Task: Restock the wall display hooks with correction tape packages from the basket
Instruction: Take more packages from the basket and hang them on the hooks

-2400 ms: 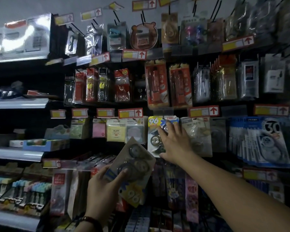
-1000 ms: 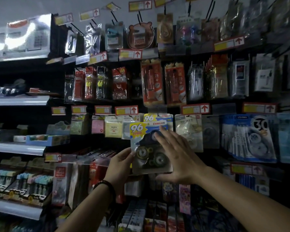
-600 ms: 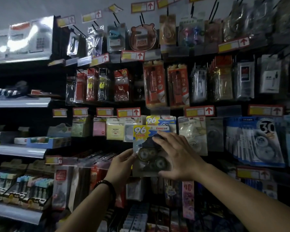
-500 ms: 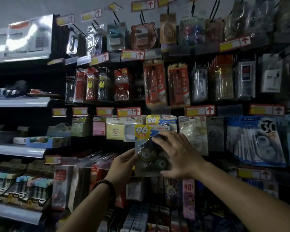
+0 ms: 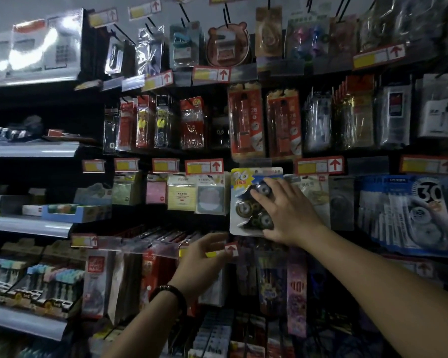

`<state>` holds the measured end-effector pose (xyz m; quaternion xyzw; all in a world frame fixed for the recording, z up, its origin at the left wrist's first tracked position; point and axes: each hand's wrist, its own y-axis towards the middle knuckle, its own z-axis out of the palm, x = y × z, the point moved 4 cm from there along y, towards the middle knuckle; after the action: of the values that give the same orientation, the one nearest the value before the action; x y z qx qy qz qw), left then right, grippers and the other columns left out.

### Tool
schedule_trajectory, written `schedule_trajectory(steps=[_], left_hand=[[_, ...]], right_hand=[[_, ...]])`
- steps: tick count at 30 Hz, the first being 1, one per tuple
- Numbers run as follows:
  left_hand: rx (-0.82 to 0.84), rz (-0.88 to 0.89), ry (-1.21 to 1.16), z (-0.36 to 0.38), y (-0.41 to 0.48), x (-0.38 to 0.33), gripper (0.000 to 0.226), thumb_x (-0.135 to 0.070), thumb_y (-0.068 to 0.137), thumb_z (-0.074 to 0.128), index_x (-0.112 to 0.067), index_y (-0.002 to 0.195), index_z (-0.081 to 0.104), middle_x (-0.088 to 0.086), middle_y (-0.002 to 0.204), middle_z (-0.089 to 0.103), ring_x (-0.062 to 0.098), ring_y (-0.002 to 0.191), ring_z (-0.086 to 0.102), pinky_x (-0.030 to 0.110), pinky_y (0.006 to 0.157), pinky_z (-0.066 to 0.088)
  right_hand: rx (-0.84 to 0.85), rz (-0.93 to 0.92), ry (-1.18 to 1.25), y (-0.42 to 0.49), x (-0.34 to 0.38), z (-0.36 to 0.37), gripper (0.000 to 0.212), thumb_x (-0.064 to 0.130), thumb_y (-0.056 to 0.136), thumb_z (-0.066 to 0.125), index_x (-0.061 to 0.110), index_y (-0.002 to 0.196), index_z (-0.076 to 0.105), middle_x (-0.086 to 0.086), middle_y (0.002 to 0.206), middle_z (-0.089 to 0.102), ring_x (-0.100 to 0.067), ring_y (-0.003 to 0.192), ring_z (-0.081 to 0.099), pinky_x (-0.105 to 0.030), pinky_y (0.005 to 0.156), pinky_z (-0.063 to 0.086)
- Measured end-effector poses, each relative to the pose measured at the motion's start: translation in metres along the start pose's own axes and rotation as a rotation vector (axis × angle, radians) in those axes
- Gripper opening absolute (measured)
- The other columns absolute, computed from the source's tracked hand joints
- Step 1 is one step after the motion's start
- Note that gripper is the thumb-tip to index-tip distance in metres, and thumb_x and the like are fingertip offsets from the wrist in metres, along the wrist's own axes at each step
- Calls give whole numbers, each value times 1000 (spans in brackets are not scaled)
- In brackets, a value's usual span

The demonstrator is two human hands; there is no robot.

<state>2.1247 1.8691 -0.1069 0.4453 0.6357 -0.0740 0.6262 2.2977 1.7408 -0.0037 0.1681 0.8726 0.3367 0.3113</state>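
A correction tape package, yellow and blue with a "96" at its top and dark round tape wheels, hangs flat against the wall display in the middle row. My right hand lies over its right side with fingers spread, fingertips on the wheels and thumb at the lower edge. My left hand hovers below and to the left of the package, fingers relaxed, holding nothing; a dark bracelet is on its wrist. The hook and the basket are hidden from view.
Sticky-note packs hang left of the package, a blue "30" correction tape pack to the right, red lead packs above. Price tags with red arrows line each rail. Grey shelves jut out at the left.
The package went up and back against the hanging stock. My left hand let go and dropped below it. My right hand stayed on the package front.
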Motion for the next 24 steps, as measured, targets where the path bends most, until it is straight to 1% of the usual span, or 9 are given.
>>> schedule_trajectory(steps=[4,9,12,14,18,19,21,23,24], left_hand=[[4,0,34,2,-2,2,27,-29,95,76,-38,120,73,-13,121,74,8,103,73,27,74,61],[56,23,64,10,-3,7,19,-27,96,75,-33,114,76,-11,115,75,-1,97,71,14,68,53],[68,51,155,15,-6,11,16,-23,98,73,-34,108,76,-15,112,75,0,100,71,15,70,53],[79,69,196,16,-11,12,14,-24,97,74,-37,100,76,-17,105,75,-1,96,70,18,72,54],[118,59,294,19,-29,19,11,-32,98,72,-36,108,73,-18,115,71,1,104,69,23,84,59],[134,45,314,19,-35,23,13,-32,99,71,-36,111,72,-18,118,70,0,105,69,20,85,59],[186,10,351,23,-50,32,13,-33,100,69,-35,113,71,-17,117,70,-3,103,69,16,83,57],[241,7,423,31,-68,47,4,-33,100,70,-32,101,73,-16,103,74,-8,92,69,15,80,56],[272,-4,456,34,-78,58,6,-32,99,69,-31,95,74,-16,96,75,-8,87,69,15,77,55]], right_hand=[[63,-2,-42,6,1,-3,108,61,67,80,28,160,38,-15,163,32,-36,149,29,-51,118,32],[92,32,-48,11,10,-3,108,62,71,78,28,162,32,-14,164,27,-34,149,26,-49,119,30],[119,45,-70,11,16,0,108,57,76,78,25,164,22,-19,167,16,-38,152,20,-51,122,26],[122,53,-71,7,19,1,109,55,79,77,24,164,18,-22,169,10,-41,153,17,-53,124,25],[107,67,11,-18,29,2,100,47,83,74,21,164,21,-25,172,-5,-45,158,4,-55,127,19],[104,63,48,-27,33,2,94,47,84,72,19,162,27,-25,172,-2,-44,159,5,-56,127,19],[98,49,133,-51,43,2,76,47,86,68,18,152,44,-24,169,18,-41,156,18,-54,123,27],[87,20,211,-82,57,13,62,48,87,63,17,140,56,-18,153,43,-38,143,38,-50,113,40],[71,-1,261,-98,64,21,58,48,87,62,17,136,59,-13,143,51,-35,134,47,-48,106,45]])
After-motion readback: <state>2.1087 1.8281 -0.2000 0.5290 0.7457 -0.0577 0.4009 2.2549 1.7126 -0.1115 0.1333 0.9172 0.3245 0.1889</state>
